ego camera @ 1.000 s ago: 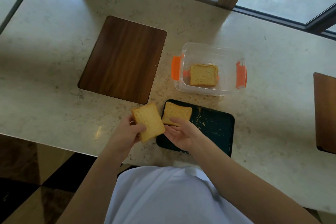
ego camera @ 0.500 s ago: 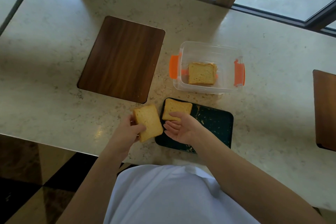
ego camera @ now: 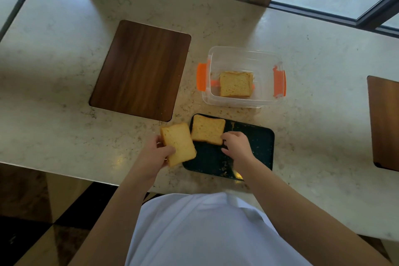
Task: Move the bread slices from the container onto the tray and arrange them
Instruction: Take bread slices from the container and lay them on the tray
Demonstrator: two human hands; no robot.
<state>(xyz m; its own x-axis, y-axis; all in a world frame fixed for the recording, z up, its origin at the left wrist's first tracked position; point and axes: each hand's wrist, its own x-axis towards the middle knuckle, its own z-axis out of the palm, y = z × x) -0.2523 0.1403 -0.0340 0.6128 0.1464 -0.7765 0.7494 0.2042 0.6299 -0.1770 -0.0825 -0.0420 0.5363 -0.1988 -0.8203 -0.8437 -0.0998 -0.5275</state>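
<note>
The left hand [ego camera: 154, 155] is clamping a slice [ego camera: 178, 144] beside the tray [ego camera: 254, 149], waiting, while the right hand [ego camera: 236, 143], fingers loosely apart, is nudging another slice [ego camera: 207, 129] to make room.

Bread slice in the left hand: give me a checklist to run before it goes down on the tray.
1. Left hand holds the held slice firmly: ok.
2. Bare room on the tray beside the laid slice: ok.
3. Right hand clear of the landing spot: not ok, it rests over the tray, fingers at the laid slice's corner.
4. Laid slice fully on the tray: cannot tell.
5. Container emptied: not ok, bread remains inside.
</note>
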